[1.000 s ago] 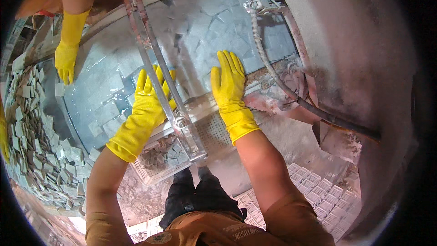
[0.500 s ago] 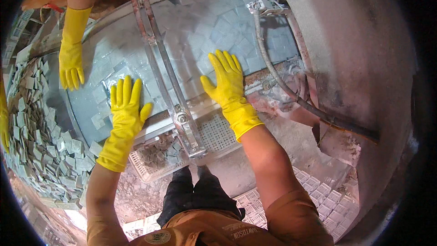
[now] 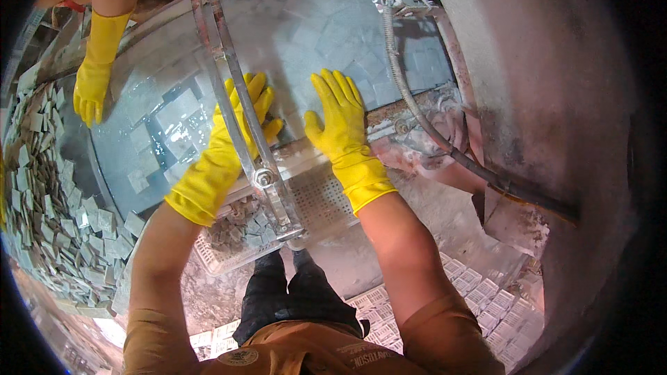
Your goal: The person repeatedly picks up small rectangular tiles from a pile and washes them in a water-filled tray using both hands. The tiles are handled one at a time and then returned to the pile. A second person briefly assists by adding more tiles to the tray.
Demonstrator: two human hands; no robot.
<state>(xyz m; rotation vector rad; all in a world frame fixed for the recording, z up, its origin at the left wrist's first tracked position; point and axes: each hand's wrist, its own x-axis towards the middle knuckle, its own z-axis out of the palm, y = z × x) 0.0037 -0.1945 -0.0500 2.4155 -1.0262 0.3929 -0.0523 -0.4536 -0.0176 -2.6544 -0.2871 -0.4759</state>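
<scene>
Both my hands wear long yellow rubber gloves. Palm down, my left hand (image 3: pixel 224 135) reaches beneath a pair of metal rails (image 3: pixel 226 48), its fingers extended over the grey square tiles (image 3: pixel 177 114) on a wet, flat bed. To the right of the rails, my right hand (image 3: pixel 338 118) lies flat near the bed's front edge, fingers stretched forward over more tiles. Nothing is visible in either hand; whether anything lies under the palms is hidden. Tiles on the bed's left look wet and shiny, with gaps between some; those farther right lie densely, partly overlapping.
A co-worker's yellow-gloved hand (image 3: pixel 92 90) hangs over the bed's far left. Loose tiles form a big heap (image 3: pixel 59 222) at left. Below the rails sits a perforated crate (image 3: pixel 319 198) with broken tile pieces. A ribbed hose (image 3: pixel 410 101) curves along the right beside a large rounded housing (image 3: pixel 542 97).
My left hand has moved right and forward, under the rails. My right hand has barely shifted. The co-worker's hand has moved slightly left.
</scene>
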